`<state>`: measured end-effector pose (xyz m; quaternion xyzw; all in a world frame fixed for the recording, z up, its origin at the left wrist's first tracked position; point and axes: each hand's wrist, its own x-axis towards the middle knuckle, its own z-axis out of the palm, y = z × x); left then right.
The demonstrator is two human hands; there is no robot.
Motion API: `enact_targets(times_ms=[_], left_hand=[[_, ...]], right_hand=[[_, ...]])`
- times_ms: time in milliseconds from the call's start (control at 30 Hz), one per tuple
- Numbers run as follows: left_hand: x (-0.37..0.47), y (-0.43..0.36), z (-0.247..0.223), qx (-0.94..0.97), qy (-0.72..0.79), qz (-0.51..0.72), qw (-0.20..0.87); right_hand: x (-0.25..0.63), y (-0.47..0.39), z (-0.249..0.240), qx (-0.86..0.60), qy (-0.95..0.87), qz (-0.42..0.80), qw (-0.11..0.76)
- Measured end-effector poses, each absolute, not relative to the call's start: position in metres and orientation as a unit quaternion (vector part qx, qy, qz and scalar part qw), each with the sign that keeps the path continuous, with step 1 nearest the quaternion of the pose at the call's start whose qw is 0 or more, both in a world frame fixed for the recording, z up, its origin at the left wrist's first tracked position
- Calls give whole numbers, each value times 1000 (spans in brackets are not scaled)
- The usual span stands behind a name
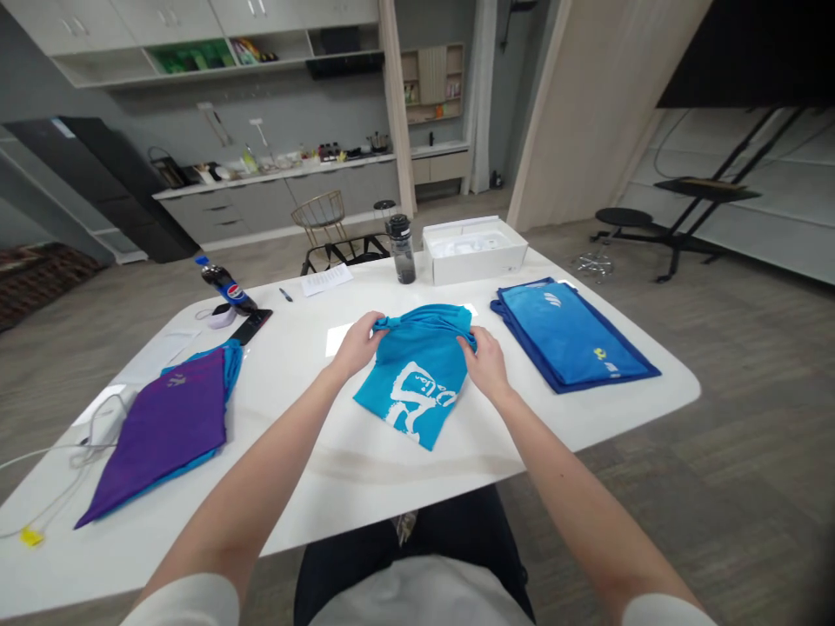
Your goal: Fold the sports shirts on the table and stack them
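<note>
A turquoise cloth [424, 382] with white lettering lies over the middle of the white table [293, 469], its far edge bunched up. My left hand [361, 342] pinches that bunched edge at its left corner. At the right corner, my right hand [484, 356] grips the same edge between thumb and fingers. The cloth's near part tapers to a point toward me. To the right is a folded stack of blue garments [567, 330], lighter blue on top of dark blue. A purple folded garment [170, 422] rests on turquoise fabric at the left.
Behind the cloth stand a dark bottle [403, 252] and an open white box [476, 252]. A cola bottle [228, 287], a phone [251, 326], a pen [285, 295] and paper [327, 280] are at the back left. White cables [84, 452] run beside the purple garment.
</note>
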<state>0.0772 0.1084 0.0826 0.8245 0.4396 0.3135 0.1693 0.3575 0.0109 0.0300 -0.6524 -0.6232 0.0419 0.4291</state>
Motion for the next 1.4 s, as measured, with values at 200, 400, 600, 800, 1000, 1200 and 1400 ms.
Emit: enact_targets(times_ms=[200,400,600,800,1000,1200,1400], left_hand=[[168,62,120,796,329,460,216],[275,43,170,725,241,519,384],[387,111,163,633,255,525,508],[415,166,67,652,499,374,431],[345,138,-15,761,491,214,365],[258,120,-34,703,538,264,382],[126,90,-37,657,582,337,341]], right_hand=[[440,-72,77,-644,-541,-102,531],[538,-98,163,-635,-487,-247,546],[645,-15,195,-662,-533,-239,470],[671,75,103,-843,-465,-55,267],[588,76,19,-815,-549,-25,185],[495,86,-10,-708,-656,51,257],[356,107,-33,-611,-714,193,283]])
